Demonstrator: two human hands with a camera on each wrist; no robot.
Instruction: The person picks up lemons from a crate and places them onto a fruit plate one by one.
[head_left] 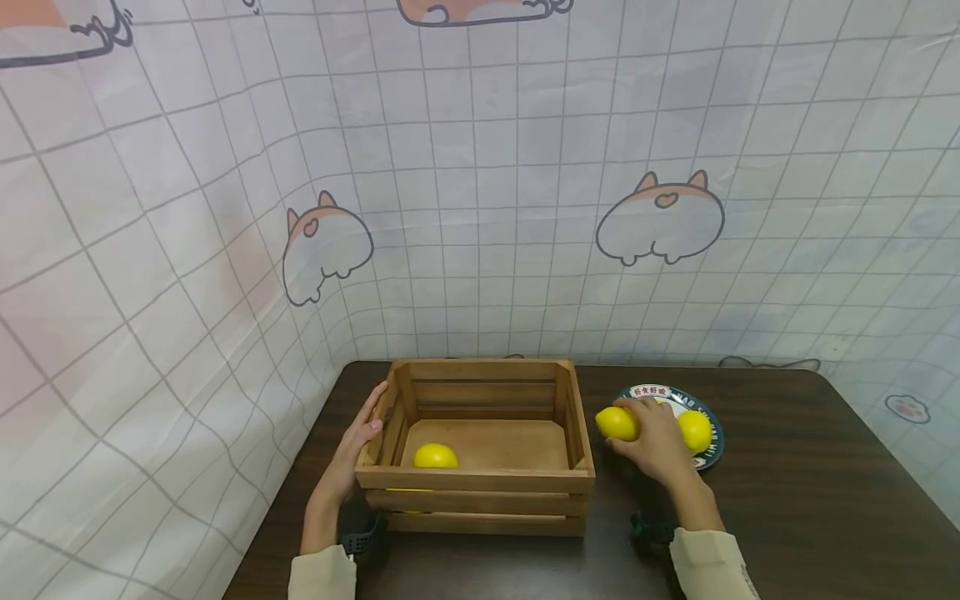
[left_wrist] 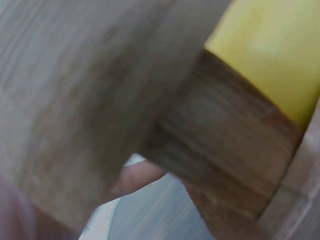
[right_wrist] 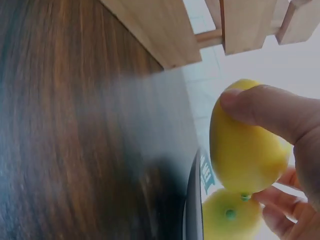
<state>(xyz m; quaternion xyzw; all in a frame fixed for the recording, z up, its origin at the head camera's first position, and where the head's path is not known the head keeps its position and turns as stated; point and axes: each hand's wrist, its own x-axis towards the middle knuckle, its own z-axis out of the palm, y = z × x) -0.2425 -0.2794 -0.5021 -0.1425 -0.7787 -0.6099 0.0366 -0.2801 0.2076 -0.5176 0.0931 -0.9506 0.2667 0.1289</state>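
Note:
My right hand [head_left: 660,440] grips a lemon [head_left: 617,423] between thumb and fingers, at the left side of a patterned plate [head_left: 714,450]. In the right wrist view the thumb presses one side of that lemon [right_wrist: 245,145], and another lemon [right_wrist: 227,220] shows just below it. A lemon [head_left: 695,432] rests on the plate's right part. My left hand [head_left: 347,454] touches the left side of a slatted wooden crate [head_left: 480,479], fingers extended along it. Inside the crate, near its front left, sits a lemon [head_left: 435,456], partly hidden by the front wall.
The dark wooden table [head_left: 795,467] carries the crate at left and the plate at right, with a gap between them. Behind and to the left hangs a white gridded cloth [head_left: 480,208] with cartoon animals.

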